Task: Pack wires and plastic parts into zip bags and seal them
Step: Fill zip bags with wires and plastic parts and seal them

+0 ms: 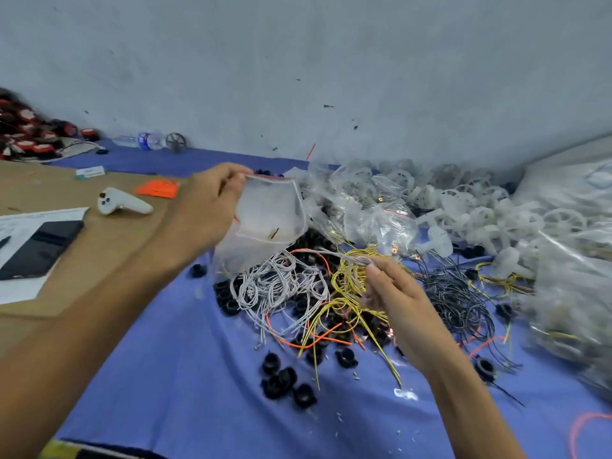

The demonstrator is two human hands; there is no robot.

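A: The left hand (202,207) is up over the blue cloth (185,376), fingers pinched on the red-striped top edge of a clear zip bag (268,217). The bag hangs open below the grip, and something small and brass-coloured sits near its bottom.

B: And the right hand (397,296)?

A: Lower and to the right, fingers closed on a grey wire (334,253). That wire runs from the fingertips up and left toward the underside of the bag; whether its end is inside the bag cannot be told.

B: What lies under the hands?

A: A tangle. Grey wires (278,286) looped on the left of the heap, yellow wires (347,293) just beside the right hand, orange wires (298,339) threading through, dark wires (457,299) further right. Black rings (281,380) are scattered on the cloth in front of the heap, apart from it.

B: And behind?

A: Filled bags (374,207) piled against the wall, and white plastic wheels (496,210) heaped to their right. At far right, more clear plastic, blurred.

B: The left side?

A: A brown worktop (99,246) with a white controller (122,202), an orange piece (159,188), and a dark phone (39,248) lying on white paper. A water bottle (142,140) lies on its side by the wall.
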